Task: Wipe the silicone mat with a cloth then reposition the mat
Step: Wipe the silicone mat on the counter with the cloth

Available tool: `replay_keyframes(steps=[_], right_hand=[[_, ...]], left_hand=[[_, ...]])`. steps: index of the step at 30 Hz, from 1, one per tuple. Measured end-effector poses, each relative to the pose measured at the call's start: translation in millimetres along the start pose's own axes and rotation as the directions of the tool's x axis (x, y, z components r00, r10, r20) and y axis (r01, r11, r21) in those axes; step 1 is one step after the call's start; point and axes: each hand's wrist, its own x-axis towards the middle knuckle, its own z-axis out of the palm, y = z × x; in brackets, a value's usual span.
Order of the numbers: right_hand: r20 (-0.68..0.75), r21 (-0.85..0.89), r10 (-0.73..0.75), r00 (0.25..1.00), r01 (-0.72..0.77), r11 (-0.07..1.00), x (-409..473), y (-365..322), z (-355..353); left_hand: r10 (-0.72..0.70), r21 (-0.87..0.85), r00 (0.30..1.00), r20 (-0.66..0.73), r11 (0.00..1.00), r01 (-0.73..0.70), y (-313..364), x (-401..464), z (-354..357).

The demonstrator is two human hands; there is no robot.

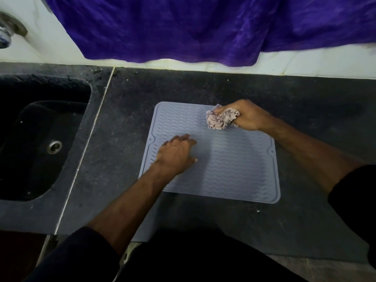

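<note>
Cloth (220,119) bunched in your right hand (247,117), mat's (234,165) far-right corner | left hand (176,154) flat, pinning left side | sweep toward you.

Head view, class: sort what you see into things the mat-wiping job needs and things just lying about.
Job:
silicone mat
cloth, bunched in the right hand
left hand, resting on the mat

Lying about:
sink
purple fabric
tap
</note>
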Motion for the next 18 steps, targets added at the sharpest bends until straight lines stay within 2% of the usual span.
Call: replay_keyframes(steps=[3, 5, 7, 9, 12, 18], right_hand=[[-0.01, -0.029, -0.098, 0.995, 0.097, 0.995, 3.3, 0.4, 7.4], [0.031, -0.061, -0.119, 0.992, 0.12, 0.991, 3.6, 0.8, 14.0], [0.106, -0.225, -0.146, 0.984, 0.167, 0.96, -0.5, 4.8, 24.6], [0.165, -0.407, -0.178, 0.97, 0.232, 0.884, -7.7, 11.3, 33.9], [0.183, -0.48, -0.209, 0.961, 0.273, 0.834, -15.4, 21.0, 31.6], [0.227, -0.555, -0.038, 0.973, 0.161, 0.816, -19.1, 22.3, -8.3]], left_hand=[[0.092, 0.028, 0.995, 0.042, 0.995, -0.093, 25.0, 6.0, 8.7], [0.126, 0.071, 0.987, 0.101, 0.989, -0.134, 35.3, 6.7, 19.5], [0.13, 0.08, 0.982, 0.138, 0.987, -0.142, 37.4, 6.2, 27.9], [0.127, 0.052, 0.983, 0.134, 0.989, -0.135, 34.8, 6.9, 31.6], [0.122, 0.046, 0.982, 0.143, 0.99, -0.13, 32.0, 8.7, 32.4], [0.089, 0.057, 0.979, 0.184, 0.993, -0.101, 34.3, 13.3, 32.2]])
